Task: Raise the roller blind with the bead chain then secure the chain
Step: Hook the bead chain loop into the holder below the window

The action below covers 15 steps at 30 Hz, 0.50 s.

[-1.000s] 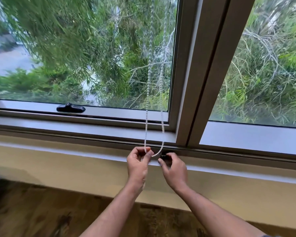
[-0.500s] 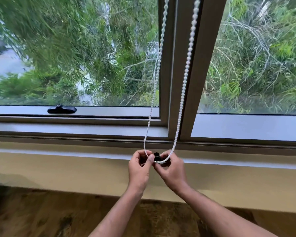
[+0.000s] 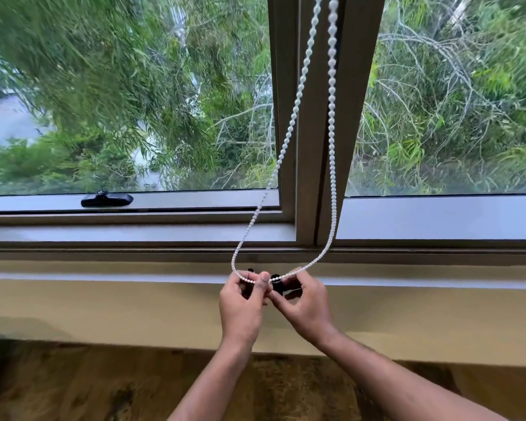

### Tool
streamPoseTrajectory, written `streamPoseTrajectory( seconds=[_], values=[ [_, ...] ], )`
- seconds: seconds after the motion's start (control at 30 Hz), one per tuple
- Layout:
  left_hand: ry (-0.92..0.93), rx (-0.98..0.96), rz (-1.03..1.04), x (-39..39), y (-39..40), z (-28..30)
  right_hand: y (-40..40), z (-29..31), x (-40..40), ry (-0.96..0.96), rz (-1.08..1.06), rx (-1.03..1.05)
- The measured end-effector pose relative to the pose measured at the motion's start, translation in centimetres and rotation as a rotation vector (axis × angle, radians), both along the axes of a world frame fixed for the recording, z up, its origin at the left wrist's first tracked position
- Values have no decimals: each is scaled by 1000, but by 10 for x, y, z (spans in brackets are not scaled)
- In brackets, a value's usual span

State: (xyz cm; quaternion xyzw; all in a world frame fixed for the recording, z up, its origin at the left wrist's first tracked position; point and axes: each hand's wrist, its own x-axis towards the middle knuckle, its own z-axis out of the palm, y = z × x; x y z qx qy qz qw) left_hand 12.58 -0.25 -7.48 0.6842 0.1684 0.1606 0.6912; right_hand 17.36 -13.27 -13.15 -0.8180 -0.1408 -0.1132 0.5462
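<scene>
So, one white bead chain (image 3: 298,95) here, hanging as a single loop with two strands coming down in front of the window mullion (image 3: 313,147) between two panes. The bottom of the loop sits just under the frame, at the pale sill ledge (image 3: 104,279), right where both hands meet. Left hand (image 3: 240,305) is pinching the chain between thumb and fingers. Right hand (image 3: 307,302) is curled with its fingertips closed on a small black clip thing (image 3: 276,282), probably the chain holder, though it's mostly hidden. One black window latch (image 3: 107,199) lies flat on the left sash rail. No writing or brand readable anywhere. Trees fill both panes.
</scene>
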Motion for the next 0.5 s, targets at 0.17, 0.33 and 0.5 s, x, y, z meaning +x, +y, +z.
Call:
streamPoseTrajectory(
  seconds=[0.17, 0.33, 0.5],
  values=[
    [-16, 49, 20, 4, 0, 2, 3, 6, -4, -13, 22, 22],
    [17, 97, 31, 3, 4, -5, 1, 11, -5, -30, 38, 26],
    [21, 40, -20, 4, 6, -5, 0, 15, -7, -26, 40, 32]
  ],
)
